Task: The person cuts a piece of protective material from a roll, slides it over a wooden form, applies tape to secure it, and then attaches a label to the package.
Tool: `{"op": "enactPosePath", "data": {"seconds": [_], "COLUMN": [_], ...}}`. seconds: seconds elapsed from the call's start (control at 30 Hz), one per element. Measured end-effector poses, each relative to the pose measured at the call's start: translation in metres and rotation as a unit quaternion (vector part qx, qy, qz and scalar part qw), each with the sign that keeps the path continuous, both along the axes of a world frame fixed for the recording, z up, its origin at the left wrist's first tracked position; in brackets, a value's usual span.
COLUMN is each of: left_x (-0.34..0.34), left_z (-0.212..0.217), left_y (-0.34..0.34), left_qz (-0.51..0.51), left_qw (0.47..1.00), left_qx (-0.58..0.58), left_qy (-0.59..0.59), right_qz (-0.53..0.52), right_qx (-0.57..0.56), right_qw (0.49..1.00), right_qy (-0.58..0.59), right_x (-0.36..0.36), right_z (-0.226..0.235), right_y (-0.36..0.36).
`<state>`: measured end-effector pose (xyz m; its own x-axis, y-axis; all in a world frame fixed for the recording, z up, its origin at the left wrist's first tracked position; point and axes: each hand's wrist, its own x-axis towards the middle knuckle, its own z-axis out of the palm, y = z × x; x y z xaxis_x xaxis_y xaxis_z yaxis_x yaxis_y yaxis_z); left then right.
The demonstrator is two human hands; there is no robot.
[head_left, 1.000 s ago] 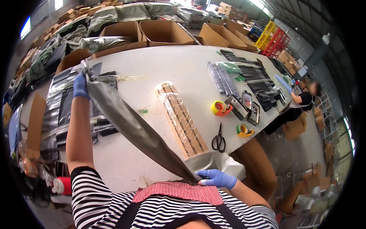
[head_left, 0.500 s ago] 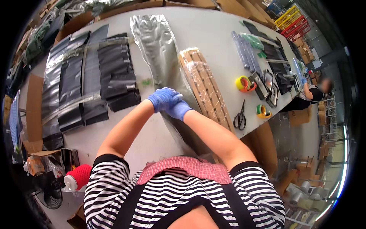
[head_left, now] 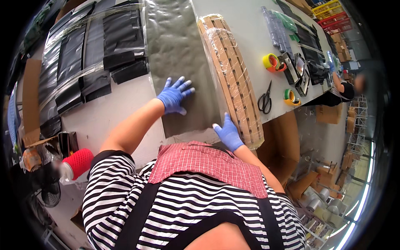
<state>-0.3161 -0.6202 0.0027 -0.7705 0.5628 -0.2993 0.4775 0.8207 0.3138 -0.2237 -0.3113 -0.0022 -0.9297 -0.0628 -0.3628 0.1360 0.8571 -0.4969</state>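
Left hand (head_left: 173, 97) is lying spread on the grey sheet (head_left: 179, 50); right hand (head_left: 230, 134) is resting at its near right corner, thumb and forefinger parted, other fingers unclear. Sheet is lying lengthwise on the white table (head_left: 248, 41), between black packs (head_left: 123, 33) and film-wrapped brown bundle (head_left: 234, 75).

Black scissors (head_left: 266, 96) near orange tape dispenser (head_left: 283, 66); green-and-yellow tape roll (head_left: 288, 95) just beside. Small fan (head_left: 50, 195) near red cylinder (head_left: 78, 163), left. Co-worker (head_left: 346, 90), far right.
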Motion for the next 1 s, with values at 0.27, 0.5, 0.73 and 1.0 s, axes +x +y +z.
{"op": "enactPosePath", "data": {"seconds": [0.27, 0.5, 0.73, 1.0], "left_x": [0.032, 0.085, 0.092, 0.072], "left_z": [-0.037, -0.019, -0.001, 0.005], "left_y": [0.004, 0.046, 0.049, 0.055], "left_qz": [0.155, 0.092, 0.129, 0.208], "left_qw": [0.980, 0.981, 0.968, 0.963], "left_qx": [0.080, 0.170, 0.215, 0.168], "left_qy": [0.093, 0.007, 0.006, 0.008], "right_qz": [-0.259, -0.289, -0.203, -0.036], "right_qx": [-0.386, -0.400, -0.343, -0.166], "right_qw": [0.856, 0.837, 0.898, 0.983], "right_qy": [-0.227, -0.237, -0.189, -0.062], "right_x": [-0.013, -0.011, -0.029, -0.040], "right_z": [0.013, -0.008, 0.009, 0.004], "right_y": [-0.039, -0.028, -0.033, -0.014]}}
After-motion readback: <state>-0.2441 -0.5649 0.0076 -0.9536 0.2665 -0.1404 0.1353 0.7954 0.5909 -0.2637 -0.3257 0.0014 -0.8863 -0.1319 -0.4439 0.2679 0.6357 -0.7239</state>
